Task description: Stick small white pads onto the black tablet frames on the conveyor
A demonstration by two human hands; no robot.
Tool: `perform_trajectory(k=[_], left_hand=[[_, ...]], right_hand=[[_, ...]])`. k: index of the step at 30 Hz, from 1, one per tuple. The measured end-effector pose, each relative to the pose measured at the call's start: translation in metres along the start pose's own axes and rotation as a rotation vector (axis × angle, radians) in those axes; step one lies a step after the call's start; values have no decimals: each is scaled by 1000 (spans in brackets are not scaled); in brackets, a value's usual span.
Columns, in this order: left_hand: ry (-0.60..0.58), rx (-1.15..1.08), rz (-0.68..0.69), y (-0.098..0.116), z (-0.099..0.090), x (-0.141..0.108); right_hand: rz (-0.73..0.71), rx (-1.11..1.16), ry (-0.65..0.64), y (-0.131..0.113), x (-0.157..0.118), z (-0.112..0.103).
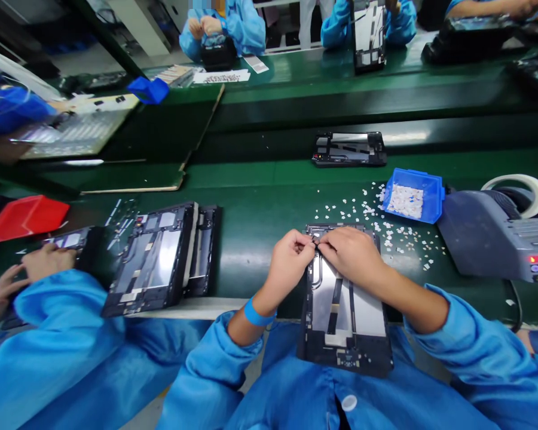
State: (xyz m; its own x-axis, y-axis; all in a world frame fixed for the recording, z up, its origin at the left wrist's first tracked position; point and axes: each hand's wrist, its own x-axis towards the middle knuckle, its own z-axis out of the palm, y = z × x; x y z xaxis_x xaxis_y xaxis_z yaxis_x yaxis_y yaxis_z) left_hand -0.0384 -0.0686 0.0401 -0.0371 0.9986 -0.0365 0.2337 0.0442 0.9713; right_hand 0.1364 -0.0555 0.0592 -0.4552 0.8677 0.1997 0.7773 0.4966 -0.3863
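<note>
An opened tablet point(367, 310) with its inside showing rests on the table's front edge, leaning toward my body. Over its far left corner my left hand point(291, 257) is closed in a pinch, a blue band around its wrist. My right hand point(352, 254) pinches at the same spot, its fingertips almost touching the left ones. Whatever lies between the fingertips is small and dark, and I cannot make it out. Small white pieces point(388, 233) are scattered on the green table beyond and to the right of the tablet.
A blue bin point(436, 197) of white pieces and a grey tape dispenser point(479, 239) stand at right. Stacked opened tablets point(156, 257) lie left, beside a co-worker's hands point(49, 263) and a red bin point(27, 218). Another opened tablet point(349, 149) lies farther back. Co-workers sit opposite.
</note>
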Motion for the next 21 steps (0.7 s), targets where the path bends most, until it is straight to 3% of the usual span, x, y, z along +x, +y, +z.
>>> perform_trajectory(k=[6, 11, 17, 21], left_hand=[[40, 213, 216, 10, 3, -9], [65, 285, 306, 11, 3, -10], [44, 286, 275, 13, 3, -11], [22, 157, 139, 10, 2, -5]], right_hand=[[52, -79, 71, -2, 0, 1], [30, -57, 93, -3, 3, 1], [21, -2, 101, -4, 6, 4], [49, 31, 141, 10, 11, -6]])
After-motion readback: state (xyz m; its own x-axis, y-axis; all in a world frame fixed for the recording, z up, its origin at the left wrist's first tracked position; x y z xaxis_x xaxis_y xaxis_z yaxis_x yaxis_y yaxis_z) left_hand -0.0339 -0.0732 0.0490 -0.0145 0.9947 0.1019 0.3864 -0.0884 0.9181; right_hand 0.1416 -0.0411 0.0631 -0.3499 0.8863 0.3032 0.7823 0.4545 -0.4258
